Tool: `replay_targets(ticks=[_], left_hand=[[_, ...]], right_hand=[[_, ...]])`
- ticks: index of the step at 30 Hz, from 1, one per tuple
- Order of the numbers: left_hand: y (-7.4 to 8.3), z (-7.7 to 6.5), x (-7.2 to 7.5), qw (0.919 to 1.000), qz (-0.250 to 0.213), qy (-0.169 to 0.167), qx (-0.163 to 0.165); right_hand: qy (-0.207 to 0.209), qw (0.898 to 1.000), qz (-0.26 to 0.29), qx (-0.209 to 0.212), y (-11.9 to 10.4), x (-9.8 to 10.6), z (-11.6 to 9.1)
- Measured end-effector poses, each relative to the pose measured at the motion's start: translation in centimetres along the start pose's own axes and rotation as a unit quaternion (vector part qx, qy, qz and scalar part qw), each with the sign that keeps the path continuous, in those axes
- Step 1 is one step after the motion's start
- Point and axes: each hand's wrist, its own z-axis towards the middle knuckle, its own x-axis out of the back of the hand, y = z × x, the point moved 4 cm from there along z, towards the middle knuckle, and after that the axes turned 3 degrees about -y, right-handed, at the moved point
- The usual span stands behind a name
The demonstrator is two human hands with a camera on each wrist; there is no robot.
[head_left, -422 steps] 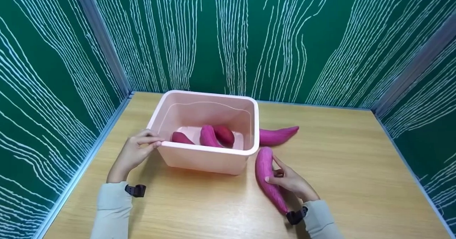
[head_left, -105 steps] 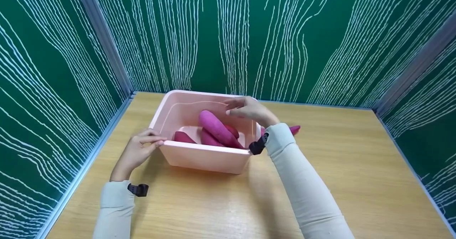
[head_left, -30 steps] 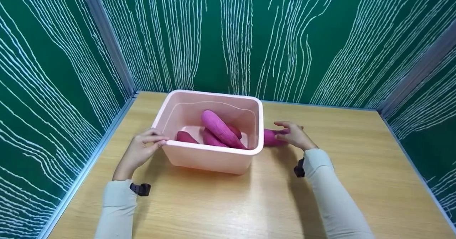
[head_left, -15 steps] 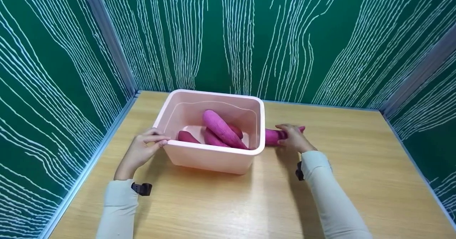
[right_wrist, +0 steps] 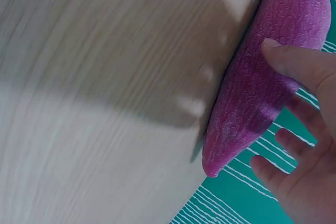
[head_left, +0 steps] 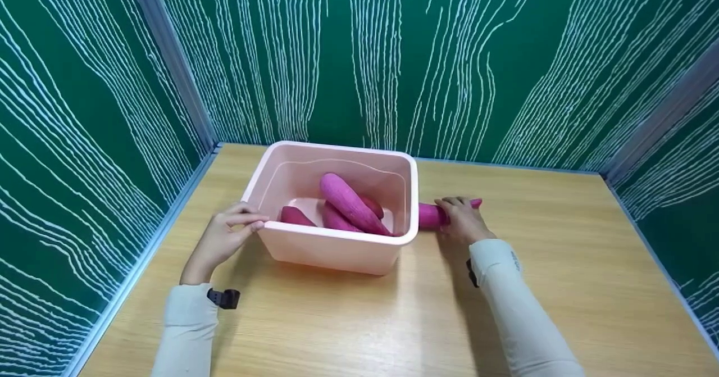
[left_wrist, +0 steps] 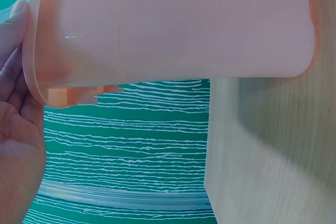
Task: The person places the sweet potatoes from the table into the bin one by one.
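Note:
My left hand (head_left: 224, 236) pinches the near left corner of the rim of a pink plastic bin (head_left: 331, 253). In the left wrist view the left hand (left_wrist: 18, 114) lies along the bin's rim. To the right of the bin, my right hand (head_left: 463, 219) grips a long magenta sweet potato (head_left: 431, 217) on the table. The right wrist view shows the thumb across the sweet potato (right_wrist: 247, 93) and the fingers on its far side, the lower ones spread off it. Inside the bin, a long sweet potato (head_left: 351, 203) lies over other pieces, beside a red one (head_left: 295, 216).
The wooden table (head_left: 427, 321) carries the bin near its back edge. Green panels with white wavy lines (head_left: 359, 57) rise behind and at both sides, joined by metal posts (head_left: 174, 62).
The long sweet potato my right hand gripped earlier now lies in the bin. My right hand has come out of the bin and closed round the sweet potato on the right. Left hand stays.

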Motion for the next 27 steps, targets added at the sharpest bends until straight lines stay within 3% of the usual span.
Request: replay_targets(ticks=[15,22,27], left_hand=[[-0.17,-0.02,0.06,1.0000,0.002,-0.002,0.005],[-0.08,0.03,0.09,1.0000,0.007,0.004,0.000],[-0.12,-0.05,0.06,1.0000,0.008,0.004,0.004]], right_hand=[[0.023,1.000,0.003,0.005,0.39,-0.89,0.05],[0.061,0.997,-0.026,0.037,0.42,-1.01,-0.41],[0.058,0.997,-0.027,0.038,0.53,-1.06,-0.56]])
